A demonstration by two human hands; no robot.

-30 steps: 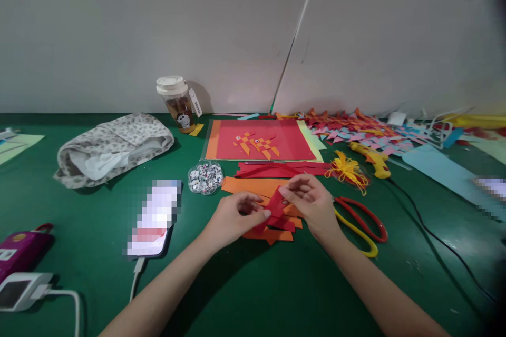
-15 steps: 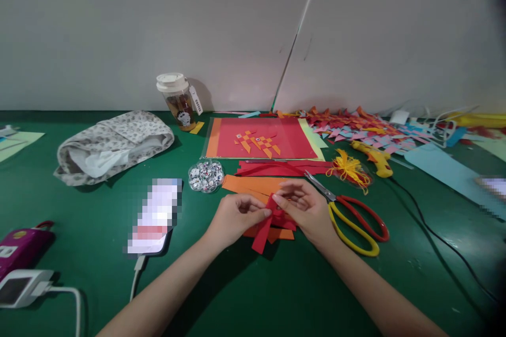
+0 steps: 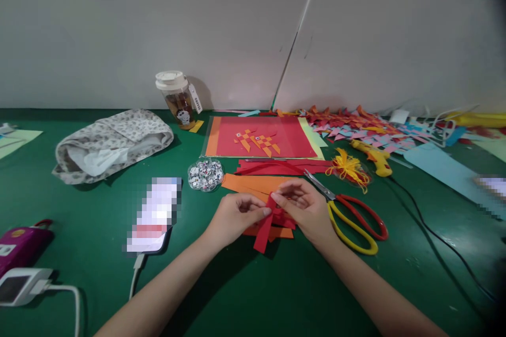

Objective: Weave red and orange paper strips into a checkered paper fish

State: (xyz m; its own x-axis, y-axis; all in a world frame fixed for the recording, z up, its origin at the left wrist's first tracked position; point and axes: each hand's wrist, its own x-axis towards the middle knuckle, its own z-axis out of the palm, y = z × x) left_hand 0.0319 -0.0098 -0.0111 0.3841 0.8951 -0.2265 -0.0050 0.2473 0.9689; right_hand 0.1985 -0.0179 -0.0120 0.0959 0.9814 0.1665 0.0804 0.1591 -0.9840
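Between my two hands is a folded red paper strip (image 3: 262,235), one end hanging down toward me. My left hand (image 3: 237,219) pinches its left edge between thumb and fingertips. From the other side my right hand (image 3: 305,210) grips the strip's upper part with thumb and bent fingers, which partly hide the fold. Under the hands lie orange paper strips (image 3: 243,184), some covered by the red paper. Beside my right hand, scissors (image 3: 351,216) with one red and one yellow handle rest on the table. Woven orange-and-red paper fish (image 3: 265,142) lie beyond on a red sheet (image 3: 292,131).
A dish of googly eyes (image 3: 205,175), a phone (image 3: 156,216) on a cable and a patterned cloth bag (image 3: 118,142) are at left. A lidded cup (image 3: 177,100) stands behind. At right are yellow thread (image 3: 348,168), a glue gun (image 3: 373,157) with its cord and a paper-scrap pile (image 3: 356,124).
The lower end of the red strip has swung very slightly to the right. Both hands keep their grip in nearly the same place.
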